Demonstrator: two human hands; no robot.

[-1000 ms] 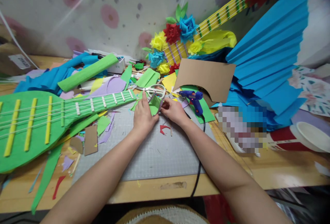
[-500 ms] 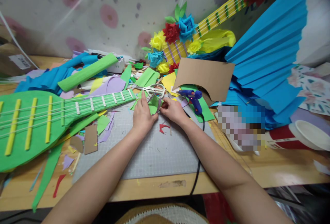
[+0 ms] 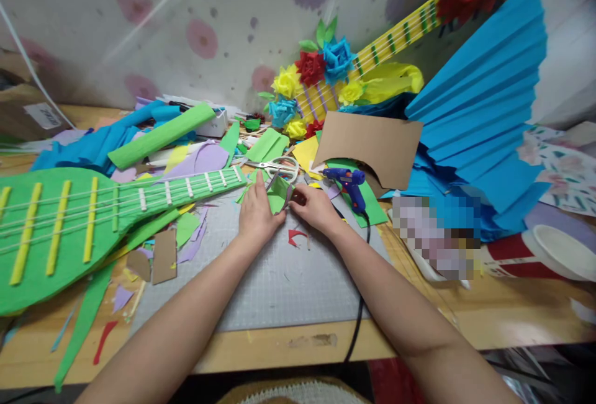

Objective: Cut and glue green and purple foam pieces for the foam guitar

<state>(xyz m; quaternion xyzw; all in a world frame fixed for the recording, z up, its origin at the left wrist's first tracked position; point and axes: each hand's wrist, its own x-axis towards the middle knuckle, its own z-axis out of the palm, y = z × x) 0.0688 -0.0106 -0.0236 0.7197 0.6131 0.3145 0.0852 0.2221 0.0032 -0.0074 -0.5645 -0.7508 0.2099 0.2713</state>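
Observation:
Between my hands is a small hollow paper piece (image 3: 278, 193), light green inside with a purple-grey edge. My left hand (image 3: 259, 210) is closed around its left side, fingers along the outside and thumb low at the front. My right hand (image 3: 313, 205) pinches its right edge with thumb and fingertips. White-handled scissors (image 3: 285, 168) lie just behind the piece. To the right of my right hand, a blue glue gun (image 3: 347, 182) rests on green paper. Below the hands, a red paper scrap (image 3: 297, 237) lies on the grey cutting mat (image 3: 288, 292).
A green paper guitar (image 3: 69, 230) spans the left side. Cardboard with a curved cut-out (image 3: 370, 149) leans behind the glue gun, whose black cord (image 3: 358, 317) runs to the table's front edge. A flower-covered yellow guitar (image 3: 321, 100) and pleated blue paper (image 3: 484, 94) stand behind.
The view has shifted slightly, so the scene sits a little lower. The paper piece appears turned a little, showing more of its green inside; both hands keep their hold.

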